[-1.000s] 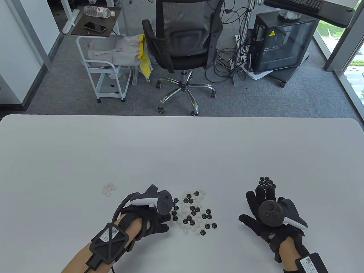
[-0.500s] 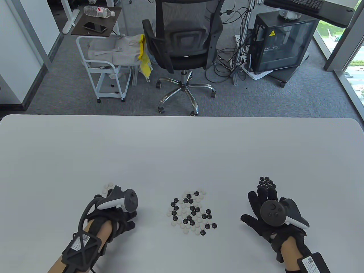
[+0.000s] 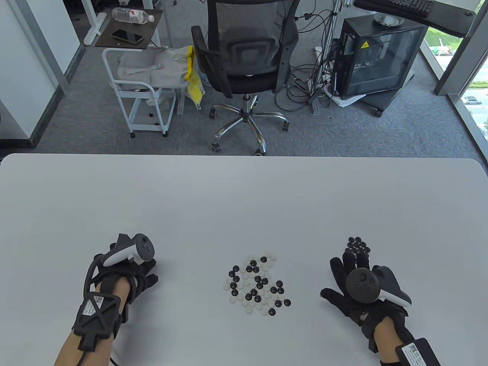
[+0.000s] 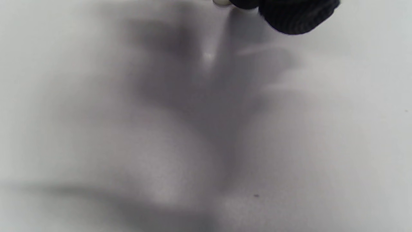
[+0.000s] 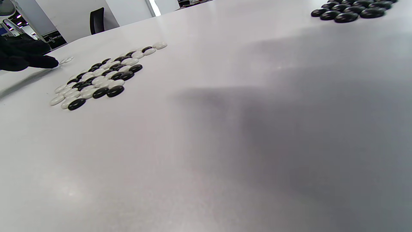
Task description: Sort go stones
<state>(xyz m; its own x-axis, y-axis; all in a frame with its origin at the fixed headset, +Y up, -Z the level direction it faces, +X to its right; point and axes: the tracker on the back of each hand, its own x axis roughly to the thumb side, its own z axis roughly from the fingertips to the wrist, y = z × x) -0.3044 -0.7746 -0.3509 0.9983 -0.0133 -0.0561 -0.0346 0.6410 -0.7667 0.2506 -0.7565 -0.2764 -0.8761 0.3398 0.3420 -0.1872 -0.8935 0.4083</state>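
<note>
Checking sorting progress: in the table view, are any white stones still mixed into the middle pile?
Yes, the middle pile on the table still shows white stones scattered among black ones.

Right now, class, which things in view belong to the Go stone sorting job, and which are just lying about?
Part of the job:
mixed stones
black pile
white stones, mostly hidden under the left hand
right hand, resting flat
table

Just lying about:
office chair
white cart
water bottle
computer case
</note>
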